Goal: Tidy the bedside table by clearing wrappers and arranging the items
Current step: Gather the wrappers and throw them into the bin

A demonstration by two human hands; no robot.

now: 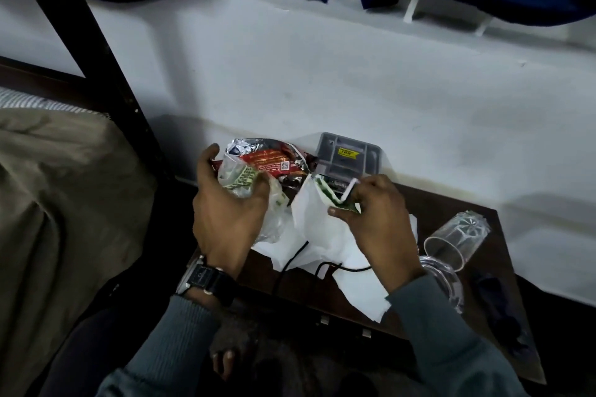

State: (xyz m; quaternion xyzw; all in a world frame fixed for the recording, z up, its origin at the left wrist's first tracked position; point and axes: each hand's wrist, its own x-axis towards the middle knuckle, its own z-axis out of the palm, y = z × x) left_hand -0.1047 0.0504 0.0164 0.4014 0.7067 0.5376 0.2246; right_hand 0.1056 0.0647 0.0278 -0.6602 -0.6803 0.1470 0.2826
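Note:
My left hand (225, 213) grips a bunch of wrappers above the dark wooden bedside table (451, 209): a red and silver foil snack packet (274, 161) and clear plastic with green print (245, 184). My right hand (374, 213) pinches a small green and white wrapper (335, 196) over a sheet of white paper (322, 235). A clear glass tumbler (458, 238) lies on its side at the right. A grey plastic box (348, 158) stands against the wall behind the hands.
A black cord (290, 264) runs over the white paper. A second clear glass item (448, 284) sits by my right sleeve, a dark object (496, 296) at the table's right end. The bed with an olive blanket (64, 203) is left, the white wall behind.

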